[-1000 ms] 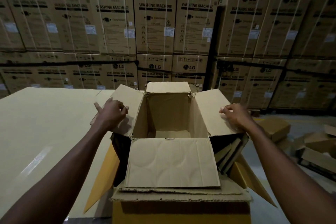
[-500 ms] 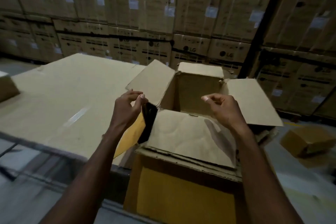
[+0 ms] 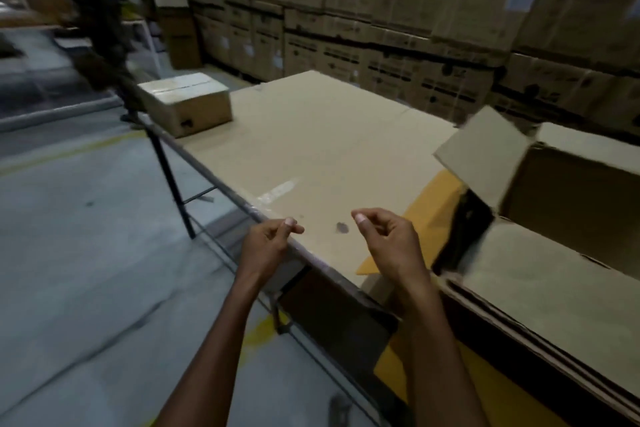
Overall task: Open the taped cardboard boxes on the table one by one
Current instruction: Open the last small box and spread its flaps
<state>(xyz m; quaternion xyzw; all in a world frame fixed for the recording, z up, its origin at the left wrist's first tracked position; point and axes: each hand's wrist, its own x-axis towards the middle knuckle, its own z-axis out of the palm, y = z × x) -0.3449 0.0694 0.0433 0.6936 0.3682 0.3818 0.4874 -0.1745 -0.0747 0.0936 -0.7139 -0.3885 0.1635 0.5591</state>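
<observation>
Hovering side by side above the near edge of the tabletop (image 3: 322, 149), the left hand (image 3: 268, 243) and right hand (image 3: 388, 243) carry nothing; each grip is loose, fingers softly curled with thumb and forefinger near one another but pinching no object. That idle, raised pose suggests readiness for the next job, since the open box (image 3: 554, 218) at the right already has its plain brown flaps splayed outward over an apparently bare interior. One sealed box (image 3: 187, 104) sits at the far left corner of the tabletop, well apart from both hands, a squat corrugated block with a glossy strip of tape running along its top seam. A flat matte sheet of cardboard seems to cover the tabletop, and a yellow sheet (image 3: 426, 218) peeks out beside the open box. Stacked cartons (image 3: 398, 10) form a printed brown wall behind.
</observation>
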